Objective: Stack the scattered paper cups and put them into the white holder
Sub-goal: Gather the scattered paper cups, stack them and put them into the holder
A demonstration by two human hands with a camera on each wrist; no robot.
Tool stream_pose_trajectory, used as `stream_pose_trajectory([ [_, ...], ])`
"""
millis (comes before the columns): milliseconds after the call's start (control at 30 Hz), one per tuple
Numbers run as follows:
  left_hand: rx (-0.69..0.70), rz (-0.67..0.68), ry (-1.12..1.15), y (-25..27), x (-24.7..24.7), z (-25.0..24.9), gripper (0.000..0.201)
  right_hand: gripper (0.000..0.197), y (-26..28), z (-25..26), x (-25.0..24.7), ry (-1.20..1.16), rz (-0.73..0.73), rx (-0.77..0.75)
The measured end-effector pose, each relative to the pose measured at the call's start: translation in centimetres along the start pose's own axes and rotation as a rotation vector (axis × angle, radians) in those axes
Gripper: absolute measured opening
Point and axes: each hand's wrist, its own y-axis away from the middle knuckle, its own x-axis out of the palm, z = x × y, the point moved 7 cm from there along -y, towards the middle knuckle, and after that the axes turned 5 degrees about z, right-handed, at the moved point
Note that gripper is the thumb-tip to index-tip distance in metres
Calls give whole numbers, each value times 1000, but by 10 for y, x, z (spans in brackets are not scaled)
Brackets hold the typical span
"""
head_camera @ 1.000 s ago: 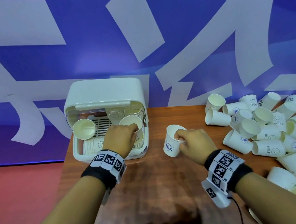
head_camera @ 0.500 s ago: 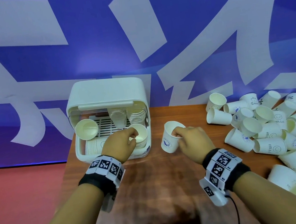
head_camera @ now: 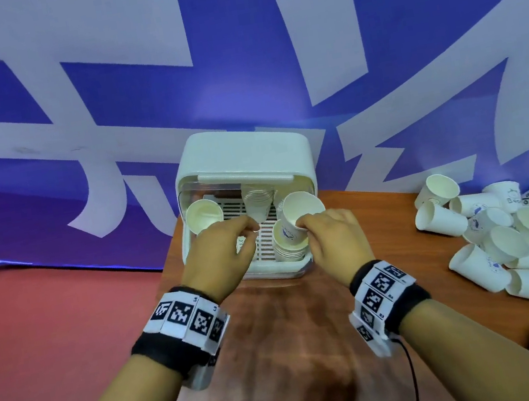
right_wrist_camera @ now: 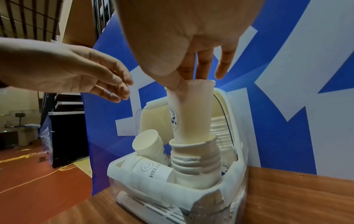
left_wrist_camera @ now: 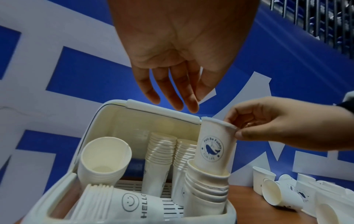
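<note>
The white holder stands at the table's back left with its lid up, and several cup stacks sit inside it. My right hand pinches the rim of a whale-print paper cup, whose base sits partly inside the front right stack. The same cup shows in the right wrist view above that stack. My left hand hovers over the holder's left side with its fingers relaxed and empty. A stack printed HELLO lies on its side at the front left.
A heap of loose paper cups covers the right part of the wooden table. A blue and white banner wall rises right behind the holder. The table's left edge drops to a red floor.
My right hand carried the whale-print cup from the table leftward into the holder, onto the front right stack. My left hand let go of that stack and lifted away.
</note>
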Motion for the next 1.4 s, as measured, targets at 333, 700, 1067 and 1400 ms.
stream_pose_trajectory([
  [333,-49,6,4,-2,-8,17,17,33,-7,-5,36,-18,234,-14],
  [700,61,85,37,-10,26,-13,17,28,37,-33,16,-70,218,142],
  [1067,233,307,96,16,117,-100,14,15,158,-113,-4,-93,206,411],
  [1400,252,392,14,53,229,-215,13,17,271,-220,-28,-138,223,428],
])
